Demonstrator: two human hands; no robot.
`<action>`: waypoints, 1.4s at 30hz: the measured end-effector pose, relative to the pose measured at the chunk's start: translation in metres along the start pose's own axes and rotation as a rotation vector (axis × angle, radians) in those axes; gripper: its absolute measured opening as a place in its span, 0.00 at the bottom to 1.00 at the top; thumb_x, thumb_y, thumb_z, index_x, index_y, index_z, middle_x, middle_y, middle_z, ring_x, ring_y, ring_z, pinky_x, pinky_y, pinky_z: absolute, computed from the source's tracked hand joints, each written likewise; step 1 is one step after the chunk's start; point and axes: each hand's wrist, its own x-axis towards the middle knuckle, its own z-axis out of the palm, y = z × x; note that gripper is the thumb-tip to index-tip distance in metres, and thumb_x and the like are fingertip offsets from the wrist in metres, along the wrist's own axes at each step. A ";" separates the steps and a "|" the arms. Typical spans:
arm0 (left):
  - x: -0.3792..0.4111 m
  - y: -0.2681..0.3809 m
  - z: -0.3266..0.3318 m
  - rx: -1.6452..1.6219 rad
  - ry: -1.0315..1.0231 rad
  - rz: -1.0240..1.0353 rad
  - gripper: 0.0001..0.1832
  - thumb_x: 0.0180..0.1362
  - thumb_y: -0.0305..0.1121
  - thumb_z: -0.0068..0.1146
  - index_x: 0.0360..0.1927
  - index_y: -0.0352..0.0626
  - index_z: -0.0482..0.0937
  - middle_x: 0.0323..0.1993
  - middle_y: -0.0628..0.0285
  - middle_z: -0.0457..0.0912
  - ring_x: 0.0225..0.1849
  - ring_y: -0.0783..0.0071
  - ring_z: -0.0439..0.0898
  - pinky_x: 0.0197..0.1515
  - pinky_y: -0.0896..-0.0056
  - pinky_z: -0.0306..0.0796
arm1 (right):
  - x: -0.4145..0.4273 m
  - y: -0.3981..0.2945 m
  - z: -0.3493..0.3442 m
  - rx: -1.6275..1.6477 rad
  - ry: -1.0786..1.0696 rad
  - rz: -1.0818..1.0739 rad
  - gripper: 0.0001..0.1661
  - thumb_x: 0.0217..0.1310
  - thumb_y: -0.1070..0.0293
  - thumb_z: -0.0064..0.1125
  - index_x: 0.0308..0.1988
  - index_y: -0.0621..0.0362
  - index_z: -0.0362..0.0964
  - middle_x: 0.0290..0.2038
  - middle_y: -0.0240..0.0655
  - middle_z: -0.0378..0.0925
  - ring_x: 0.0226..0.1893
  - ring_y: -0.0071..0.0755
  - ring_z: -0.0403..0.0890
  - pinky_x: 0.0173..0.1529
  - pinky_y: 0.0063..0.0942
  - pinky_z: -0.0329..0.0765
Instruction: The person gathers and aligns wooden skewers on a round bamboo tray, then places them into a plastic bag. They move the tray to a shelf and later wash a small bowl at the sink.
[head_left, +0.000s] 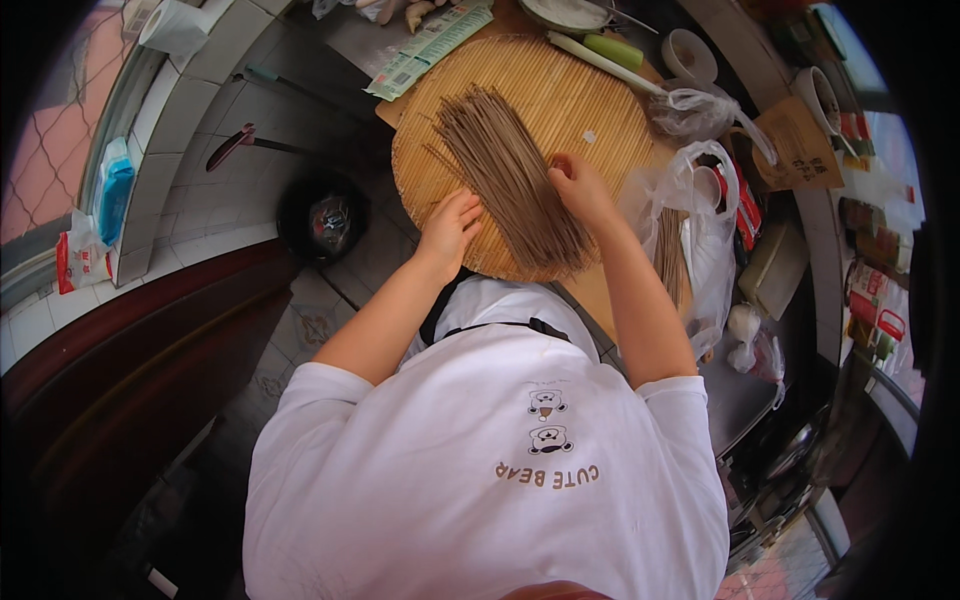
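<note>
A broad bundle of dry brown noodles (517, 180) lies slantwise on a round mat of thin stalks (600, 97). My left hand (452, 232) is at the bundle's left edge, its fingers loosely curled and a little apart. On the opposite side, my right hand (581, 187) rests by the right edge with thumb and forefinger drawn together. Whether a strand is between those fingertips is hidden. A few noodles stick out from the bundle towards the left. One small pale scrap (589, 136) sits on the mat, right of the noodles.
A green-and-white printed packet (431, 49) lies at the mat's far left. Beyond it are a bowl of white powder (566, 13) and a green vegetable piece (613, 51). Clear plastic bags (701, 225) crowd the right, near more brown noodles (670, 255). A black bin (322, 217) stands lower left.
</note>
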 end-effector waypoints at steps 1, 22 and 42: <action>0.007 -0.002 0.001 -0.022 -0.015 -0.019 0.29 0.62 0.44 0.47 0.60 0.35 0.60 0.59 0.53 0.63 0.61 0.64 0.62 0.63 0.63 0.56 | 0.000 -0.003 0.001 -0.021 -0.012 0.019 0.22 0.52 0.60 0.52 0.44 0.64 0.72 0.36 0.46 0.78 0.38 0.44 0.79 0.44 0.34 0.74; 0.006 0.002 0.068 0.084 -0.230 -0.123 0.24 0.61 0.55 0.43 0.52 0.50 0.68 0.50 0.64 0.69 0.52 0.72 0.66 0.56 0.63 0.60 | -0.006 -0.049 0.008 0.475 -0.330 0.237 0.25 0.50 0.57 0.63 0.42 0.65 0.70 0.33 0.41 0.77 0.31 0.33 0.79 0.34 0.28 0.76; 0.007 0.008 0.043 0.220 -0.161 0.113 0.19 0.64 0.43 0.43 0.54 0.44 0.67 0.46 0.65 0.72 0.48 0.77 0.70 0.47 0.73 0.67 | -0.013 -0.021 -0.016 1.170 -0.449 0.380 0.09 0.54 0.70 0.58 0.35 0.61 0.69 0.26 0.31 0.73 0.24 0.24 0.76 0.30 0.22 0.77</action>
